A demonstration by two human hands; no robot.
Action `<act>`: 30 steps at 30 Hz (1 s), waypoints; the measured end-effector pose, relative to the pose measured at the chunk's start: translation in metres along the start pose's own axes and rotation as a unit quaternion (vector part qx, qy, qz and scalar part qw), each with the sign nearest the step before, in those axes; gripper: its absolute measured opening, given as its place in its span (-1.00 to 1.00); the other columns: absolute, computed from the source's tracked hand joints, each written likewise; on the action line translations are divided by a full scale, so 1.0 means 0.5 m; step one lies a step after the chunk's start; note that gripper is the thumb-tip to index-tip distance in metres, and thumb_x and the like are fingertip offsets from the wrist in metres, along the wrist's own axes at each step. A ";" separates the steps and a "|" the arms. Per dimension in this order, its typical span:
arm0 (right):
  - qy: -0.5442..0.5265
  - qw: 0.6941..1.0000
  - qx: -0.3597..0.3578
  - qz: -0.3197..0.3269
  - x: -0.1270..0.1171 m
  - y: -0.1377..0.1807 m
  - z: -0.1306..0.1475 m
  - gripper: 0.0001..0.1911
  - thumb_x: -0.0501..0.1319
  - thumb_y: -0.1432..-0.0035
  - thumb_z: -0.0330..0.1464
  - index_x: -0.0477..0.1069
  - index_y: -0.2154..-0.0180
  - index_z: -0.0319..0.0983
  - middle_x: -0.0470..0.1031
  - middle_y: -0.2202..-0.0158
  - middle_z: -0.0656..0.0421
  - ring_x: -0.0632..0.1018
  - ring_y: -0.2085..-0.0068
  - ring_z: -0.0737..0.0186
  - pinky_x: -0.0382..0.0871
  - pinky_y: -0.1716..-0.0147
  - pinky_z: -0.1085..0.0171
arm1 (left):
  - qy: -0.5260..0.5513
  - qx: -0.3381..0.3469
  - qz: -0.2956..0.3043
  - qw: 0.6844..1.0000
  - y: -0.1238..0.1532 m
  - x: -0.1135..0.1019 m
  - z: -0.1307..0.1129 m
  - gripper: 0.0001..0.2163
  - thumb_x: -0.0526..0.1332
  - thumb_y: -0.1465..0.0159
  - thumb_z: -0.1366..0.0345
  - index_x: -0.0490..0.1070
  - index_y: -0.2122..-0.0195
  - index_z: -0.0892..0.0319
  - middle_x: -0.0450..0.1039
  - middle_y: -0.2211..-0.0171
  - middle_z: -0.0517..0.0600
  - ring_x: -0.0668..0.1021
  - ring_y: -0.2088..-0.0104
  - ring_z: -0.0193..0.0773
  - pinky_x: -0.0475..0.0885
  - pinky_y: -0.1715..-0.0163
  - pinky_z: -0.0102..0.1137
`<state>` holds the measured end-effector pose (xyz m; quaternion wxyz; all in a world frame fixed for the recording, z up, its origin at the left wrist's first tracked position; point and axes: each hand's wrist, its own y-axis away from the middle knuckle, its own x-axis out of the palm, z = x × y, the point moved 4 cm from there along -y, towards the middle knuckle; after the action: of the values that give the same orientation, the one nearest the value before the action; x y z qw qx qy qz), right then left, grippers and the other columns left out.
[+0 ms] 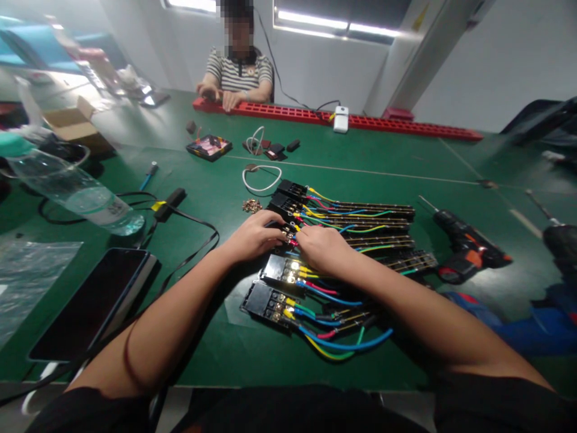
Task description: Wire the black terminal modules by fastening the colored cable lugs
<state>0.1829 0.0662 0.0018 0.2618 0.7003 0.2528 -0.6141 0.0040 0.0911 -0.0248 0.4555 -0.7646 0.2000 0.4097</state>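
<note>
The right hand (pixel 321 243) is nearly closing on itself, its fingertips pinching a yellow-sleeved lug (pixel 296 228). The left hand (pixel 260 233), half curled, is gripping the black terminal block (pixel 285 230). The block is lying between the 2 hands, its strip (pixel 391 242) running rightward, long axis roughly sideways; 2 more blocks (pixel 276 267) are lying bodyward.
</note>
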 end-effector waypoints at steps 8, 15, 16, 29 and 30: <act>-0.011 1.000 0.005 0.002 0.002 -0.001 -0.004 -0.76 0.03 -0.33 -0.47 0.46 0.12 -0.31 0.57 0.17 -0.04 0.57 0.18 0.09 0.31 0.34 0.25 | 0.009 -0.021 0.011 1.000 0.003 0.004 0.008 -0.83 0.25 -0.34 0.36 0.63 0.14 0.04 0.37 -0.02 0.11 0.46 -0.05 -0.10 0.46 -0.05 -0.16; -0.015 1.000 0.009 0.014 -0.004 0.001 -0.001 -0.76 0.03 -0.33 -0.47 0.46 0.10 -0.32 0.57 0.15 -0.04 0.56 0.17 0.09 0.31 0.32 0.25 | 0.002 -0.013 0.007 1.000 0.003 0.005 0.008 -0.84 0.24 -0.36 0.32 0.63 0.15 0.06 0.37 0.02 0.11 0.46 -0.01 -0.12 0.46 -0.01 -0.19; -0.015 1.000 0.010 0.017 -0.005 0.001 0.000 -0.75 0.03 -0.34 -0.47 0.46 0.10 -0.32 0.57 0.15 -0.04 0.56 0.17 0.09 0.31 0.32 0.25 | -0.001 -0.007 0.005 1.000 0.003 0.005 0.007 -0.84 0.23 -0.36 0.32 0.62 0.15 0.07 0.37 0.02 0.12 0.47 0.00 -0.12 0.47 -0.01 -0.19; -0.051 0.999 -0.001 -0.010 -0.010 0.009 -0.011 -0.72 0.02 -0.41 -0.38 0.48 0.05 -0.29 0.54 0.15 0.01 0.47 0.29 0.19 0.11 0.41 0.26 | -0.053 0.013 0.014 0.998 0.002 0.001 -0.007 -0.85 0.23 -0.37 0.30 0.61 0.16 0.10 0.41 -0.01 0.15 0.49 0.00 -0.08 0.46 0.03 -0.16; -0.053 0.998 -0.006 -0.015 -0.010 0.010 -0.011 -0.71 0.01 -0.41 -0.37 0.49 0.05 -0.27 0.54 0.16 0.03 0.45 0.31 0.21 0.08 0.42 0.26 | -0.056 0.014 0.014 0.998 0.002 0.000 -0.008 -0.86 0.23 -0.38 0.30 0.60 0.16 0.10 0.41 -0.01 0.16 0.49 0.01 -0.08 0.46 0.04 -0.15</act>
<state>0.1895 0.0662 0.0079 0.2702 0.6614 0.2528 -0.6524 0.0053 0.0872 -0.0245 0.4706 -0.7310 0.1908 0.4557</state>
